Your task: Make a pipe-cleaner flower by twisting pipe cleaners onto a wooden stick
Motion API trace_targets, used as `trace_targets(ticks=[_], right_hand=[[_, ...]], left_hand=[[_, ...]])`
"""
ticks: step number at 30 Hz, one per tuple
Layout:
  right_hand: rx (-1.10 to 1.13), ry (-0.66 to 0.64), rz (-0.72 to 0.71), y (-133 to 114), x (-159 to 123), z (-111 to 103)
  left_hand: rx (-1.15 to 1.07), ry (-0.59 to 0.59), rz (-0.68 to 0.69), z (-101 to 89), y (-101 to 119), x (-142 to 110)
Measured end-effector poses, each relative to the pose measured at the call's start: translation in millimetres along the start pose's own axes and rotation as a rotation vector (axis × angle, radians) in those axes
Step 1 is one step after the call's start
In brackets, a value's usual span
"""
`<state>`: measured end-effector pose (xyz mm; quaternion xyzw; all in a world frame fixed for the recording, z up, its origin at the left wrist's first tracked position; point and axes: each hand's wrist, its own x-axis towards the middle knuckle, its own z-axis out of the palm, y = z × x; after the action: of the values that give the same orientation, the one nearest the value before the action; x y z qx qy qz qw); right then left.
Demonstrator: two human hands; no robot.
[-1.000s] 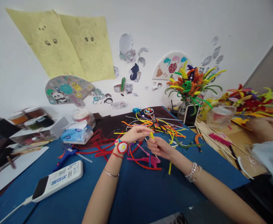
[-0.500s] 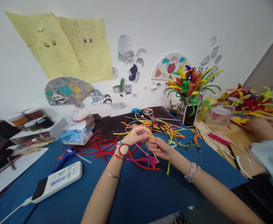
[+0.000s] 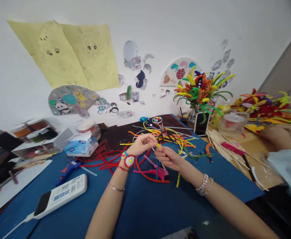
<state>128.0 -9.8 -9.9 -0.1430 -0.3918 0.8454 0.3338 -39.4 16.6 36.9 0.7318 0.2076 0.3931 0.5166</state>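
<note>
My left hand [image 3: 142, 145] and my right hand [image 3: 167, 158] meet above a blue craft mat [image 3: 145, 205]. Between their fingertips is a short yellow pipe cleaner [image 3: 158, 144], its tip pinched by my left fingers and its lower part hidden by my fingers. A thin pale stick [image 3: 162, 164] seems to run down from my right hand. A tangle of yellow and orange pipe cleaners [image 3: 167, 136] lies just beyond my hands. Red pipe cleaners [image 3: 108, 162] lie under my left wrist, and pink ones [image 3: 155, 171] lie below my right hand.
A blue glue gun [image 3: 68, 172] and a white power strip [image 3: 61, 194] lie left of my arms. Beyond the mat are a tissue pack [image 3: 81, 147] and a pipe-cleaner bouquet in a vase [image 3: 200, 89]. A co-worker's hand [image 3: 279, 134] rests at right near bamboo skewers [image 3: 225, 149].
Both hands have shifted slightly left and closer together, and the yellow tip now sits nearer my left fingers. The whole view has also drifted slightly.
</note>
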Motion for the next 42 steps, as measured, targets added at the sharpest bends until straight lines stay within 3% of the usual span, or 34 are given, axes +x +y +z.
trace_targets(ticks=[8, 13, 17, 24, 28, 35, 42], right_hand=[[-0.351, 0.160, -0.337, 3, 3, 0], [-0.559, 0.301, -0.433, 4, 6, -8], [-0.414, 0.211, -0.375, 4, 6, -9], [-0.107, -0.046, 0.019, -3, 1, -6], [-0.074, -0.088, 0.105, -5, -1, -5], [-0.335, 0.013, -0.166, 0, 2, -2], [-0.890, 0.237, -0.366, 1, 4, -8]], left_hand=[[0.119, 0.039, -0.071, -7.0, -1, -1], [0.219, 0.035, -0.106, -12.6, -3, 0], [0.201, 0.028, -0.088, -13.8, -6, -1], [0.308, -0.013, 0.003, -11.4, 0, 0], [0.331, -0.067, 0.010, -9.7, 5, -1], [0.377, -0.022, -0.039, -11.4, 3, 0], [0.489, -0.034, -0.163, -18.8, 2, -1]])
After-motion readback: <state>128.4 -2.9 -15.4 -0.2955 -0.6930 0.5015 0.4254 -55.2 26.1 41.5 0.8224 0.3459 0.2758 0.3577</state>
